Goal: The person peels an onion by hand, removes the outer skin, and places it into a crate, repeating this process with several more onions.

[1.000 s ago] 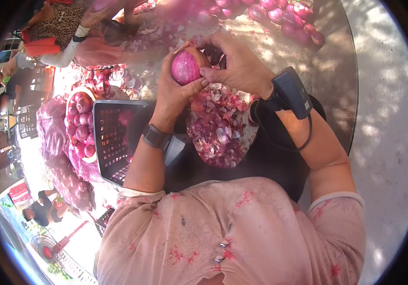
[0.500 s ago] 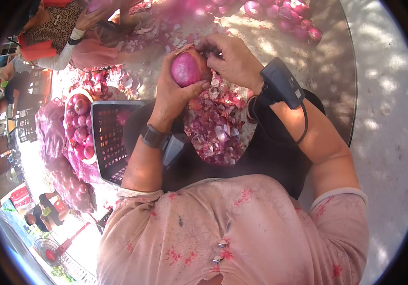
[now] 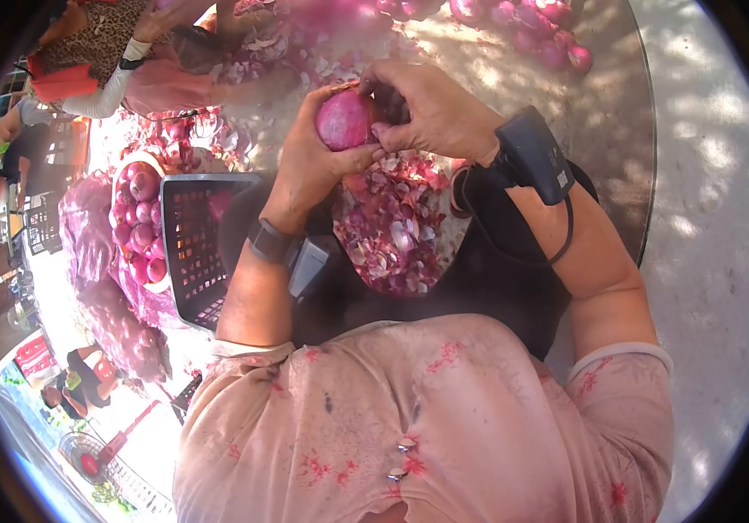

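A large purple-red onion (image 3: 344, 120) rests in my left hand (image 3: 311, 166), whose fingers and thumb wrap round it from the left and below. My right hand (image 3: 422, 109) is at the onion's right side, its thumb and fingers bent together against it. Whether the right fingers pinch a bit of skin is too small and dark to make out. Below both hands, between my legs, lies a heap of loose onion skins (image 3: 396, 227).
A black plastic crate (image 3: 196, 253) stands left of my legs, beside a basket of onions (image 3: 141, 213) and purple mesh sacks (image 3: 113, 305). More onions (image 3: 557, 44) lie at the top right. A co-worker's arm (image 3: 117, 87) is at the top left; other people sit farther off.
My right hand has closed in on the onion and now covers more of its right side. The whole view has shifted slightly.
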Available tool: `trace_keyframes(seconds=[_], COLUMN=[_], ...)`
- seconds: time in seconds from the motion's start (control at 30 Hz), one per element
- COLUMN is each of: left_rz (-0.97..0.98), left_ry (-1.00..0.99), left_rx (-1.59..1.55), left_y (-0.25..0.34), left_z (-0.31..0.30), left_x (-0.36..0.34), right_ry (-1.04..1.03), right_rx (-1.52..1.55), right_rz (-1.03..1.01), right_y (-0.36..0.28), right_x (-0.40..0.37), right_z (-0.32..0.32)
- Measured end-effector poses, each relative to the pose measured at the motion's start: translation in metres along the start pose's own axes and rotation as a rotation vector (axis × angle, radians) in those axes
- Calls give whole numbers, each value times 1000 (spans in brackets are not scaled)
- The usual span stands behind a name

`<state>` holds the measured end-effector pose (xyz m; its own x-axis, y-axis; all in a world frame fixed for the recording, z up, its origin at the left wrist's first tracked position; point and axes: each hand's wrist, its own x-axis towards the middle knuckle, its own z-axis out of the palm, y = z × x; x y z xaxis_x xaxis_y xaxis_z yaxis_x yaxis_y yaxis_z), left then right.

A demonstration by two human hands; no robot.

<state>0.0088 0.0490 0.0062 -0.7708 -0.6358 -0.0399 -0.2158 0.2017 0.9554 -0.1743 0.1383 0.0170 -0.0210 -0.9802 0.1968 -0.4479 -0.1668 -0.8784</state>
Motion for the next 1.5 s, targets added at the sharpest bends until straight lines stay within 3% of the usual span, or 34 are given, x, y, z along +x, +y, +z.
trace_keyframes(seconds=[0.37,0.47,0.57,0.63,0.7,0.87,1.27,1.37,1.5], left_rz=[0,3,-58,-69,-72,-55,-50,-79,-47], left_ry=[-39,-79,-53,-27,-2,7,-2,13,41], left_rx=[80,15,-89,-139,-284,-238,-421,-487,-510], left_y=[-4,1,4,3,2,-2,-5,-7,-8], left_z=[0,1,1,0,0,-1,-3,-4,-3], left_x=[-1,-1,-3,-2,-1,0,2,2,3], right_ry=[36,-19,78,76,42,13,306,376,231], right_rx=[-202,-132,-251,2,34,-14,-217,-196,-264], right_rz=[-71,86,-71,-110,-77,-115,29,-68,-182], right_y=[5,6,14,9,-3,6,16,26,10], right_x=[-1,1,3,3,-2,0,3,5,4], right_z=[6,1,3,0,-5,-2,-11,-14,-20])
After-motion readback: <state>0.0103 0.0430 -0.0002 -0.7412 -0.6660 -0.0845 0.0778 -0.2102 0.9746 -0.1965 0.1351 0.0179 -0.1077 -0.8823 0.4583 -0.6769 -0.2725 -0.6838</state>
